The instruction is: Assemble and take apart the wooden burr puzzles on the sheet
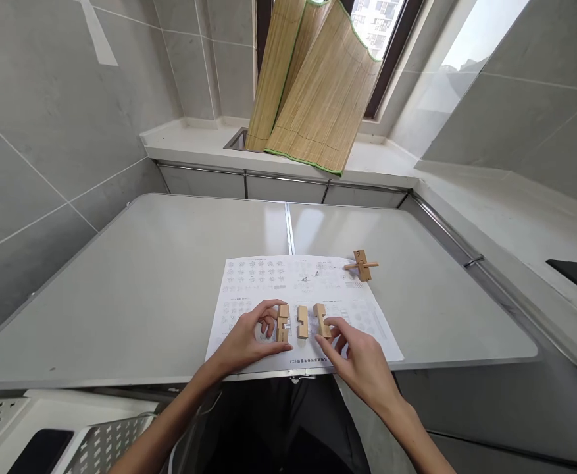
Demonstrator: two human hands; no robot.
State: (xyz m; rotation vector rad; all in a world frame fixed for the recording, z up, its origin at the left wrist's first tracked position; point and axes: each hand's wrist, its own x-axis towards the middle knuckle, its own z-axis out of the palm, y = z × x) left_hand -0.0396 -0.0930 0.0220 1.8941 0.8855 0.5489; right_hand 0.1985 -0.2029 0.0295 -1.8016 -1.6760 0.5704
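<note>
Bare forearms [409, 431] stretch forward from the bottom edge, on either side of a lap in dark trousers [278, 428]. Beyond the lap is a pale grey worktop [120, 283] with a metal seam [289, 227] running down its middle. On its near side, over the line of the seam, lies a large white paper [384, 349] printed with rows of small diagrams, too fine to read.

Three notched blocks of light wood stand side by side over the near half of the paper, their long sides pointing away from the person. The left hand [246, 337] spans the left block [283, 322] lengthwise, index finger at the far end and thumb at the near end, holding it between them. The right hand [362, 359] has thumb and index finger set narrowly about the near part of the right block [320, 311]; how firmly they press, I cannot tell. The middle block [302, 322] sits between the two, touched by neither hand.

At the paper's far right corner is a flat wooden piece [362, 266] with a thin stick crossing it. Past the worktop, a bamboo mat [318, 99] leans on a white ledge [189, 141] before a window. At lower left, a dark, phone-like object [41, 451] rests near a white perforated basket [105, 444].
</note>
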